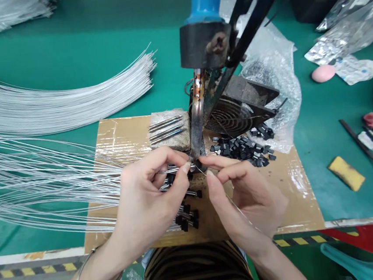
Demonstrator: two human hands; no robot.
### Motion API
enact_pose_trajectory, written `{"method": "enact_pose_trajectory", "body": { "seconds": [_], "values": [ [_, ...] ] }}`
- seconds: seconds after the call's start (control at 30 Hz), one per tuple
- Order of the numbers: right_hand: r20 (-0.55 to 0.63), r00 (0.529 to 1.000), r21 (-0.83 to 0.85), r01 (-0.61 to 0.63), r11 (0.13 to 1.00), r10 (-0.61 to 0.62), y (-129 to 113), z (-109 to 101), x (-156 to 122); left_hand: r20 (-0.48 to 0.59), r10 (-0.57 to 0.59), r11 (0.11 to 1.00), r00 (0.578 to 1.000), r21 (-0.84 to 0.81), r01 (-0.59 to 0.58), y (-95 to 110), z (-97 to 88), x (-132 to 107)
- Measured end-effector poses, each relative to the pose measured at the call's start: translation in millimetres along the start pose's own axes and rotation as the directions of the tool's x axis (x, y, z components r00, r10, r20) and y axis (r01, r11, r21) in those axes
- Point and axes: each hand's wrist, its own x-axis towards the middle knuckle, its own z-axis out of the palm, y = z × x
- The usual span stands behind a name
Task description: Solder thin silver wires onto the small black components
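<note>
A soldering iron (pixel 198 123) with a blue handle is clamped upright in front of me, its broad tip pointing down. My left hand (pixel 154 196) is closed in a pinch on a thin white cable with a silvery end, right at that tip. From the other side my right hand (pixel 244 191) pinches a thin solder wire (pixel 243 214), which trails down across the palm. Its index fingertip is beside the iron tip. The joint between the fingertips is mostly hidden. Under the left hand, several finished-looking cable ends with black connectors (pixel 189 216) lie on the cardboard (pixel 294 195).
Loose white cables (pixel 45 184) and a thick bundle (pixel 54 108) spread left. Metal tubes (pixel 167 128) rest on a pale block. Right of the iron are a small fan (pixel 233 113), a heap of black connectors (pixel 247 149), bubble wrap (pixel 273 83) and a yellow sponge (pixel 346 173).
</note>
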Motion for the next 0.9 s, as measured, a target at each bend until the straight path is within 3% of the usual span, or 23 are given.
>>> {"method": "enact_pose_trajectory", "body": {
  "seconds": [0.3, 0.9],
  "values": [
    [-0.012, 1.000, 0.044, 0.005, 0.999, -0.004, 1.2, 1.2, -1.9, 0.001, -0.002, 1.000, 1.000, -0.011, 0.002, -2.9, 0.1, -0.5],
    [-0.043, 0.983, -0.072, 0.173, 0.982, -0.176, 6.8, 4.7, -2.0, -0.004, 0.015, 1.000, 1.000, -0.003, -0.015, 0.4, 1.6, 0.8]
  ]
}}
